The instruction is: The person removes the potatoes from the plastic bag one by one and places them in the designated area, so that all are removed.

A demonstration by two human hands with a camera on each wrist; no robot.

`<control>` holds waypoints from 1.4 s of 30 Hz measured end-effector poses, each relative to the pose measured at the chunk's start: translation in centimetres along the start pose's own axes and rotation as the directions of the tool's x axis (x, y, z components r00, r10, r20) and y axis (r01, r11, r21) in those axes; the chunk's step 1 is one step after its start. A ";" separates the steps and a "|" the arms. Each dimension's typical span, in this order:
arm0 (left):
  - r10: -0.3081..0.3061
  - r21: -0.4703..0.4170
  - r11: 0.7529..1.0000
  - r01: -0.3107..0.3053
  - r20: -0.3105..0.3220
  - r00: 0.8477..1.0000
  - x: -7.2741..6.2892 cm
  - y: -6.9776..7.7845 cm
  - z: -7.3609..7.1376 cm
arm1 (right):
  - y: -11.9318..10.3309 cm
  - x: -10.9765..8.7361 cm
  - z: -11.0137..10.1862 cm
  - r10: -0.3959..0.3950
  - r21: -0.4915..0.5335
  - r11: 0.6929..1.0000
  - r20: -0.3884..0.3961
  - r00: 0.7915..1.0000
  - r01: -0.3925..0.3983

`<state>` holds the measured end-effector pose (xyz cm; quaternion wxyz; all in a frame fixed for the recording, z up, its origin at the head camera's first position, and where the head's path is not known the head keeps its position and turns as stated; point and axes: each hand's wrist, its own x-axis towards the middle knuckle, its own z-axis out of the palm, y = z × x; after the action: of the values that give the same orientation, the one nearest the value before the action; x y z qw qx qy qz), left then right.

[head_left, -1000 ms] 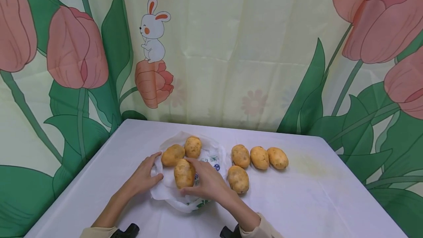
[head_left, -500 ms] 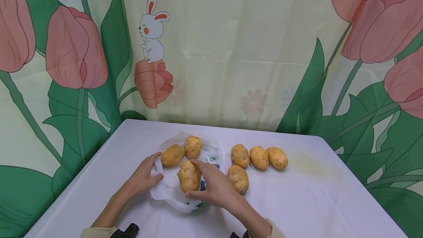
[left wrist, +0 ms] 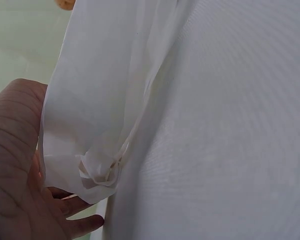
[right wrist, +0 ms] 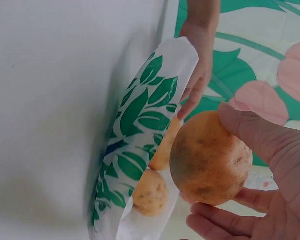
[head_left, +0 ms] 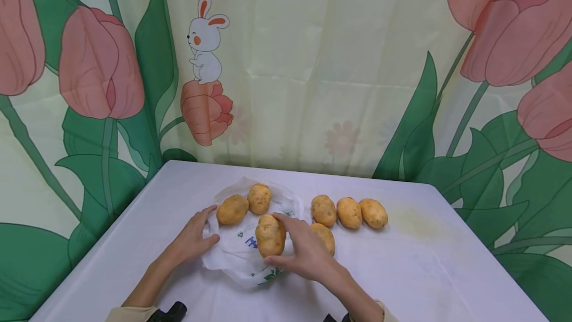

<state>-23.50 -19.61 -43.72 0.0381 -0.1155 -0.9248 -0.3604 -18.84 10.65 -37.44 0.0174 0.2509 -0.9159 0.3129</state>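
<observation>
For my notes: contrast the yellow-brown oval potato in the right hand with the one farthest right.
The held oval potato is pinched over the white plastic bag; the rightmost oval potato lies on the white tablecloth. In the head view, the held one looks larger than the rightmost one. Both are yellow-brown.

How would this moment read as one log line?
Right hand: holds potato over bag | Left hand: at bag's rim | In bag: two potatoes | On table: four potatoes

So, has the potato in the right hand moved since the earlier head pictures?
Yes: the held potato has moved rightward, away from the leftmost potato in the bag.
</observation>
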 end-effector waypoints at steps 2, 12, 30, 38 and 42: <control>-0.002 0.001 1.000 0.002 -0.001 1.000 0.0 0.0 0.0 | 0.3 -0.1 -0.2 0.006 -0.008 1.000 -0.003 1.000 -0.006; -0.018 0.001 1.000 0.018 0.008 1.000 0.1 0.1 0.2 | 1.5 -0.7 -1.3 0.035 -0.062 0.997 -0.068 0.997 -0.040; -0.011 0.005 1.000 0.011 0.002 1.000 0.2 0.0 0.2 | 3.1 -2.2 -3.4 0.105 -0.036 0.993 -0.165 0.981 -0.112; -0.020 0.008 1.000 0.020 0.009 1.000 0.2 0.1 0.3 | 3.9 -2.9 -4.5 0.097 -0.070 0.991 -0.185 0.978 -0.111; -0.018 0.016 1.000 0.017 0.009 1.000 0.2 0.0 0.3 | 4.2 -3.1 -5.0 0.094 -0.083 0.990 -0.182 0.979 -0.110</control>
<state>-23.67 -19.40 -43.88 0.0318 -0.1086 -0.9288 -0.3529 -18.70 17.85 -36.35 0.0946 0.1736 -0.9359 0.2915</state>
